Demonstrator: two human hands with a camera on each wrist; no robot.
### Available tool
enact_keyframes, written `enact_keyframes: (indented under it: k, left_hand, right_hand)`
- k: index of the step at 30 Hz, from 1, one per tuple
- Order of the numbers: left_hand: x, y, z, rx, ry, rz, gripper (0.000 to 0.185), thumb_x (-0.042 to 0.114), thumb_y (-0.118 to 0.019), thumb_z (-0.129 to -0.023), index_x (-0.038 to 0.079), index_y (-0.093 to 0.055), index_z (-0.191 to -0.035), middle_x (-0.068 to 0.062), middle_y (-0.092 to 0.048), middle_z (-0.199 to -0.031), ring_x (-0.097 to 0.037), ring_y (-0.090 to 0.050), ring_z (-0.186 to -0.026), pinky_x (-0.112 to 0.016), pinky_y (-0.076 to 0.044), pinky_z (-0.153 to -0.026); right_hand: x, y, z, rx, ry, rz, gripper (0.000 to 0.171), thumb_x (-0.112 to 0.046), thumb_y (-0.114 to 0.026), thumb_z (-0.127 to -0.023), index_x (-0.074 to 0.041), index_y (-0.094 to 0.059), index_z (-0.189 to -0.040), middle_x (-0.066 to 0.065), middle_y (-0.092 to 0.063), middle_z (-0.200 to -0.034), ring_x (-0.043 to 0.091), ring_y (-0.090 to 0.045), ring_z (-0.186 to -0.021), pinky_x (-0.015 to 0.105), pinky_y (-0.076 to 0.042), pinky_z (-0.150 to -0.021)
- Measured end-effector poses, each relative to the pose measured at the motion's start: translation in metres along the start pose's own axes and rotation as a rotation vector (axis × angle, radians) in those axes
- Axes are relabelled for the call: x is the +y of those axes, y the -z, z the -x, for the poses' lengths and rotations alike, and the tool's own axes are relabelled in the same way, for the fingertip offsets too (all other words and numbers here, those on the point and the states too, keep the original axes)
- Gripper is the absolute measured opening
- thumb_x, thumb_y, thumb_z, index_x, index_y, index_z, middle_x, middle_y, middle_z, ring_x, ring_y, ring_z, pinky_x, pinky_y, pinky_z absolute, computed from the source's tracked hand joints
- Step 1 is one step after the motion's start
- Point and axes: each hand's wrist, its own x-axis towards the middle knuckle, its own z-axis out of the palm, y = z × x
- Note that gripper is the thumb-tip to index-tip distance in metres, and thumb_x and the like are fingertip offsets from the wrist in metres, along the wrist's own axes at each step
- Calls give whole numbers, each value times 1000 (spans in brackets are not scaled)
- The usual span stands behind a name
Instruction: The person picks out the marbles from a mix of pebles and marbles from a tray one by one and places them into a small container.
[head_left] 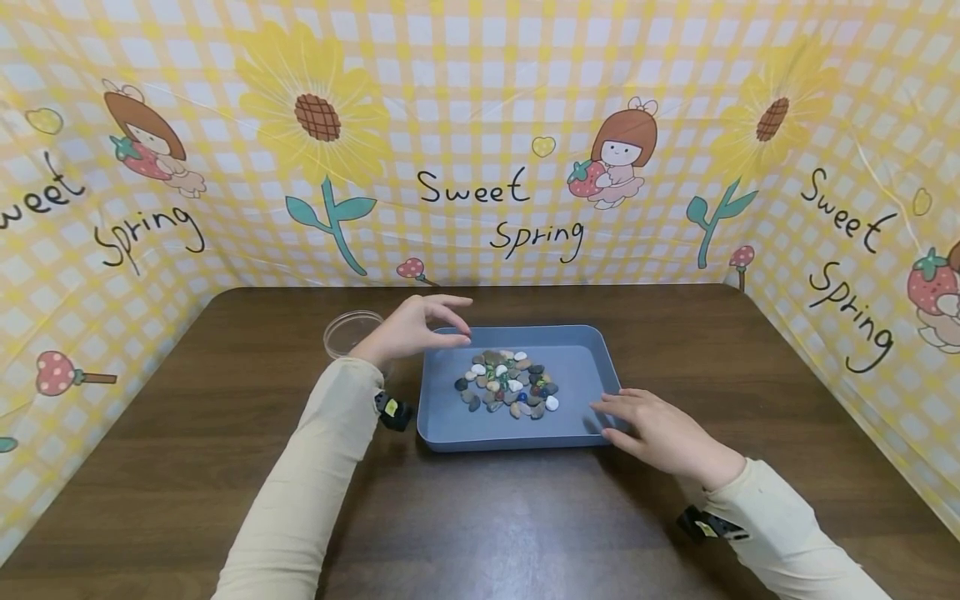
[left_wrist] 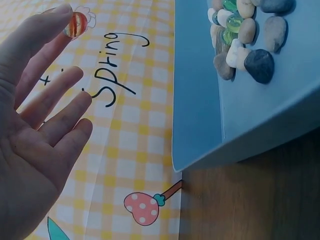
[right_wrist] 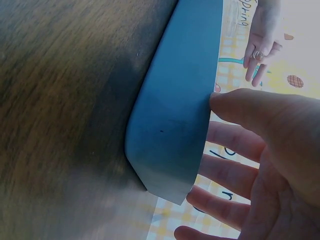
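Nearest the wearer, on the dark wooden table (head_left: pixel 480 517), the right hand (head_left: pixel 656 429) lies against the near right corner of a blue tray (head_left: pixel 577 367) — its fingers straight and loosely spread, the thumb touching the tray's outer wall in the right wrist view, nothing held. Inside the tray, a heap of small pebbles (head_left: pixel 510 385) sits near the middle, grey, white and brown stones mixed with a few green and blue glassy ones. Over the tray's far left corner the left hand (head_left: pixel 412 327) hovers, pinching a small orange-striped marble (left_wrist: pixel 76 24) between thumb and forefinger — the other fingers fan out relaxed. Just left of that hand, a clear round plastic dish (head_left: pixel 351 332) stands on the table, apart from the tray. Behind everything hangs a yellow checked backdrop (head_left: pixel 480 150) printed with sunflowers and the words "Sweet Spring".
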Motion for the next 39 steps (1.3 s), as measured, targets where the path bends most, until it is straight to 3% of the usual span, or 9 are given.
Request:
enact_keyframes:
  k: [13, 21, 35, 38, 39]
  left_hand:
    - [-5, 9, 9, 55, 3, 5, 16, 23, -73, -81, 13, -75, -93, -4, -51, -140, -23, -38, -136, -46, -44, -100]
    - [-7, 16, 16, 86, -1, 6, 16, 20, -72, -81, 11, -74, -94, -8, -50, -140, -24, -36, -138, -51, -32, -109]
    - [-16, 28, 26, 123, 32, 26, 23, 22, -72, -82, 6, -72, -98, -8, -49, -141, -28, -32, -139, -52, -33, -108]
    - [-19, 31, 29, 131, 46, 7, 22, 25, -71, -83, 9, -73, -98, -7, -48, -141, -28, -33, -139, -49, -37, -105]
    - [-21, 32, 29, 136, 51, -1, 23, 26, -71, -83, 9, -73, -98, -6, -48, -141, -28, -42, -132, -46, -43, -99]
  right_hand:
    - [1, -1, 1, 1, -4, 0, 38, -23, -60, -90, -6, -60, -124, 17, -61, -126, 39, -52, -121, 52, -42, -99]
    - [0, -1, 1, 0, -9, 1, 37, -23, -60, -90, -6, -61, -123, 17, -61, -125, 39, -52, -121, 53, -42, -99]
    - [1, -2, 0, 4, -6, 6, 38, -24, -60, -90, -7, -61, -123, 16, -60, -126, 39, -52, -121, 52, -43, -98]
    - [1, -2, 0, 4, -6, 5, 37, -23, -60, -90, -7, -61, -123, 16, -61, -126, 39, -52, -121, 52, -43, -98]
    - [1, -1, 0, 4, -6, 5, 37, -23, -60, -90, -7, -61, -123, 16, -61, -126, 39, -52, -120, 52, -43, -98]
